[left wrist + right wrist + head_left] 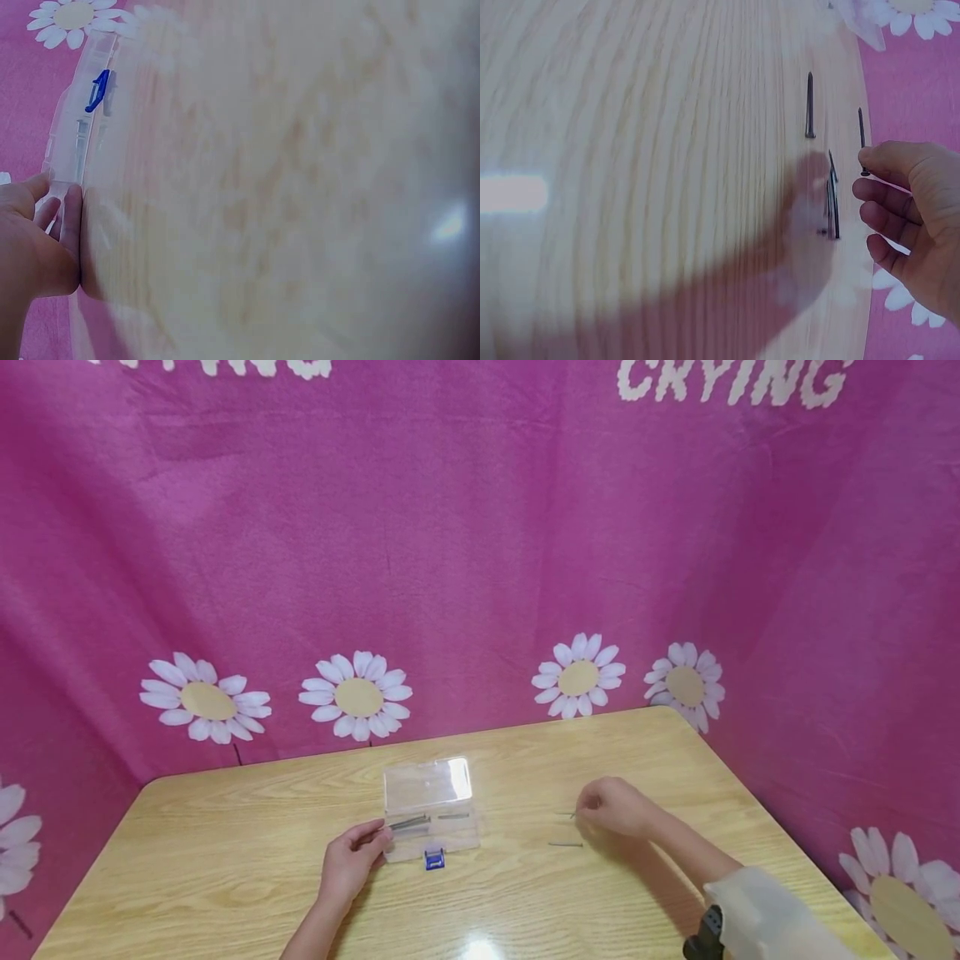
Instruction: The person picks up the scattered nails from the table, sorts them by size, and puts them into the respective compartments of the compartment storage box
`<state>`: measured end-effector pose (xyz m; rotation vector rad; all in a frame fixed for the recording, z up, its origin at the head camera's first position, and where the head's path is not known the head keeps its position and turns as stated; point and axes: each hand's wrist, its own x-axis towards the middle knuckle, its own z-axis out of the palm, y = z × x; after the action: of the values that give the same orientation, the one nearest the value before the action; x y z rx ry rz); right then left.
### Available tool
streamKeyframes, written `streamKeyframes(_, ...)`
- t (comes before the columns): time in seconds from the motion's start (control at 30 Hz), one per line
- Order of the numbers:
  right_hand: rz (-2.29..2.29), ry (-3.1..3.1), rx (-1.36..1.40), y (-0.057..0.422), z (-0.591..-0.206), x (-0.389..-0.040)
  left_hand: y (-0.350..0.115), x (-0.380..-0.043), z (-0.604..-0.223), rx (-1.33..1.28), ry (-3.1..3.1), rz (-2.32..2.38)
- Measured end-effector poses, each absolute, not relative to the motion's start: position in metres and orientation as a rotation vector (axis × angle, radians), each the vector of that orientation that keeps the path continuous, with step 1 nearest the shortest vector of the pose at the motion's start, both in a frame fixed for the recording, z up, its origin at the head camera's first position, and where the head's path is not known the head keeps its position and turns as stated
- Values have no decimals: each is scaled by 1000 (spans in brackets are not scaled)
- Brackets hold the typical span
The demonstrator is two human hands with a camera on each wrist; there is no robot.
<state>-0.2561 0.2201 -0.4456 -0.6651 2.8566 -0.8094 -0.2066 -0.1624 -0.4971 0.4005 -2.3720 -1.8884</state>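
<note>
A clear plastic box [463, 838] lies on the table with its lid [420, 787] raised at the back and a blue latch [434, 860] in front. Several nails [408, 822] are inside it. My left hand [352, 862] grips the box's left edge between thumb and fingers. To the right of the box, my right hand [617, 807] pinches a nail [861, 127] by its head end, above the table in the right wrist view. Under that hand lie several loose nails [835, 210], and another single nail [810, 105] rests apart from them, nearer the table's front.
The wooden table [225, 860] has its back edge against a pink curtain [465, 568] printed with daisies. More curtain hangs along the left and right sides. A bright light reflection sits at the table's front middle.
</note>
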Motion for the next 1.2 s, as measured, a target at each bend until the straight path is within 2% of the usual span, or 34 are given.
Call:
streamKeyframes(1.03, -839, 2831, -875, 146, -439, -276, -163, -207, -495, 399, -2374, -1899)
streamKeyframes(1.2, -858, 2793, -836, 136, -441, -275, -163, -207, -496, 400, -2379, -1896)
